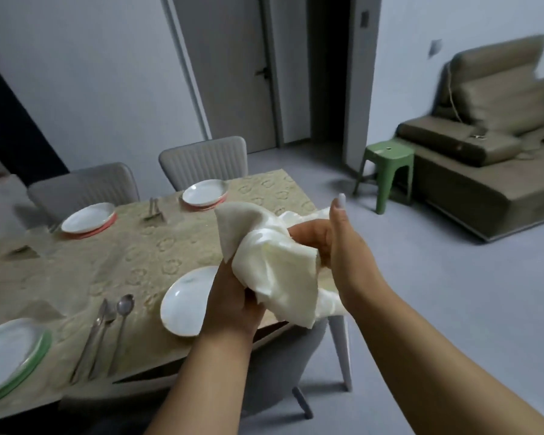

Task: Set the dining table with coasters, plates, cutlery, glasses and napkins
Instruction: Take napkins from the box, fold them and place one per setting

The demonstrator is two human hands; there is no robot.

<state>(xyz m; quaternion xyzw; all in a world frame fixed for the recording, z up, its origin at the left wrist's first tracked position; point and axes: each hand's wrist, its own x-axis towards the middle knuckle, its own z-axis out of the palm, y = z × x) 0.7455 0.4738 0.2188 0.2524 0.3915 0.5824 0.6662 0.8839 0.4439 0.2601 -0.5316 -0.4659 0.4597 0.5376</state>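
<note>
We hold a crumpled white napkin (277, 265) above the worktop's (157, 246) edge: our left hand (233, 299) grips it from below, fingers curled; our right hand (333, 243) pinches its top. At eight o'clock from it lies a white plate (186, 302).
</note>
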